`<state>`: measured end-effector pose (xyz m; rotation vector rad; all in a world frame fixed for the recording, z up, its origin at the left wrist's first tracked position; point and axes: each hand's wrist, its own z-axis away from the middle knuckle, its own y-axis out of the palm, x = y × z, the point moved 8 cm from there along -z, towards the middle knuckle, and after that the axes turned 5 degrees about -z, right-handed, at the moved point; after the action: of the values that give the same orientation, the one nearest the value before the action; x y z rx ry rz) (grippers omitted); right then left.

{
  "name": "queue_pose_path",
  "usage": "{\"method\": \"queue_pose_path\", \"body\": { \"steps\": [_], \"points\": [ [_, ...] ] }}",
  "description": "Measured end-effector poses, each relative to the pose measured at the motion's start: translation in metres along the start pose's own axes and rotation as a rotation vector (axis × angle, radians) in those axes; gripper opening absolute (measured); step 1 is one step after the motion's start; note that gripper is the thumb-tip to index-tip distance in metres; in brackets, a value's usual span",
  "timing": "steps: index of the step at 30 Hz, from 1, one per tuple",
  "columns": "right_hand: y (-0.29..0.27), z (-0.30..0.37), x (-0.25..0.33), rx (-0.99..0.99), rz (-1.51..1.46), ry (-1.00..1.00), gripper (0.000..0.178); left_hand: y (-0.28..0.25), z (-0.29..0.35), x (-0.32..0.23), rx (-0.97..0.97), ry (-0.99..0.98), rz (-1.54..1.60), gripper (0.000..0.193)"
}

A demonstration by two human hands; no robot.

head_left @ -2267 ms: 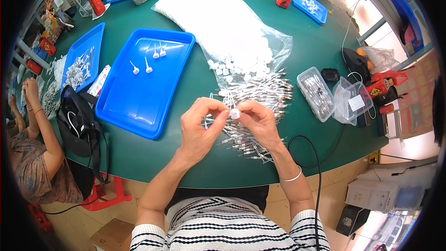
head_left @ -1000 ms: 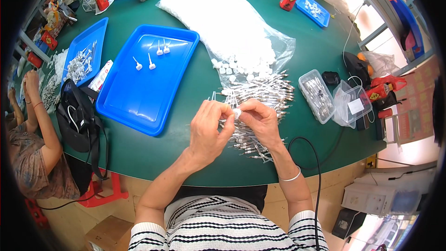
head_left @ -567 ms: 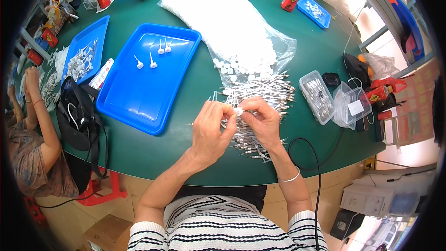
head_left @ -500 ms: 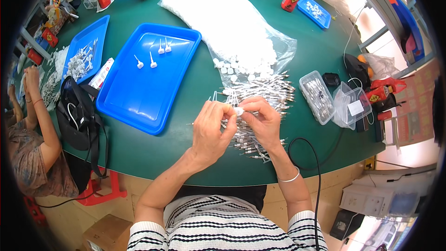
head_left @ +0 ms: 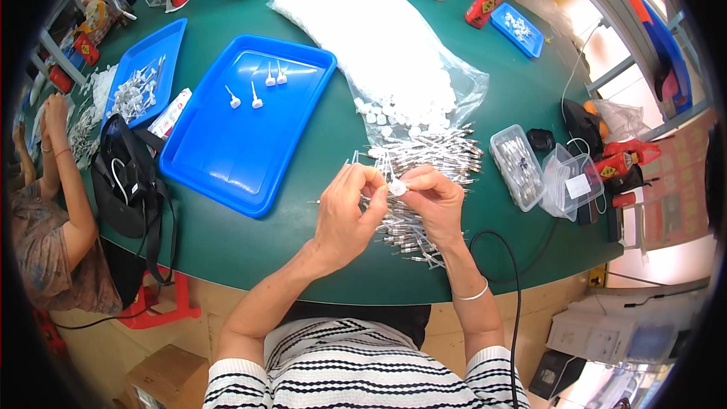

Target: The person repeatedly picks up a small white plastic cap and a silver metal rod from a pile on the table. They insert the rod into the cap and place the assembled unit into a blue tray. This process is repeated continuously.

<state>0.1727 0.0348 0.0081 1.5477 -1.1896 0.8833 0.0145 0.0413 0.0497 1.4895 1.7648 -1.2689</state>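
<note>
A small white plastic cap [head_left: 397, 187] sits between the fingertips of both hands. My right hand [head_left: 435, 201] pinches it from the right with thumb and forefinger. My left hand [head_left: 341, 212] is closed, its thumb and forefinger meeting the cap's left side; thin grey rods poke out above its fingers. How the rods and cap join is hidden. Under and beyond my hands lies a heap of thin metal-tipped rods [head_left: 447, 153]. Behind the heap, a clear bag of white caps [head_left: 379, 42] spills some caps from its mouth. Several capped rods lie in the big blue tray [head_left: 219, 170] at left.
A clear box of rods [head_left: 517, 167] and an open clear container [head_left: 579, 185] stand at right. A black bag [head_left: 125, 174] hangs at the left edge, near a seated person [head_left: 64, 220]. A black cable [head_left: 519, 295] crosses the front edge. Red bottles [head_left: 487, 1] stand at the back.
The white cap now shows its round face more fully between my fingertips. Both hands stay close together over the heap. The whole view has shifted slightly.
</note>
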Motion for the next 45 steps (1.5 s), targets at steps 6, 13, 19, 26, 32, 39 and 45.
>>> {"method": "queue_pose_path", "body": {
  "steps": [6,13,19,26,32,39,45],
  "points": [
    [-0.003,-0.003,0.002,0.005,-0.042,0.041,0.018,0.004,0.000,0.023,0.098,-0.205,0.323,0.011],
    [-0.005,-0.003,0.002,0.002,-0.085,0.031,0.020,0.016,0.005,0.028,0.162,-0.290,0.556,0.018],
    [-0.002,-0.003,0.003,0.020,-0.019,0.018,0.018,0.008,-0.001,0.018,0.147,-0.206,0.330,0.018],
    [0.003,-0.001,0.001,0.047,0.058,0.018,0.018,-0.001,-0.012,0.002,0.098,-0.005,0.028,0.015],
    [0.004,-0.001,-0.004,0.053,0.004,0.050,0.017,0.005,-0.008,0.016,0.117,-0.104,0.242,0.013],
    [0.001,-0.001,-0.005,0.028,-0.013,0.071,0.016,-0.007,-0.011,0.002,0.025,-0.037,0.073,0.012],
    [0.002,-0.001,-0.001,0.029,0.024,0.043,0.017,-0.005,-0.011,-0.006,0.040,0.091,-0.119,0.013]
  ]
}}
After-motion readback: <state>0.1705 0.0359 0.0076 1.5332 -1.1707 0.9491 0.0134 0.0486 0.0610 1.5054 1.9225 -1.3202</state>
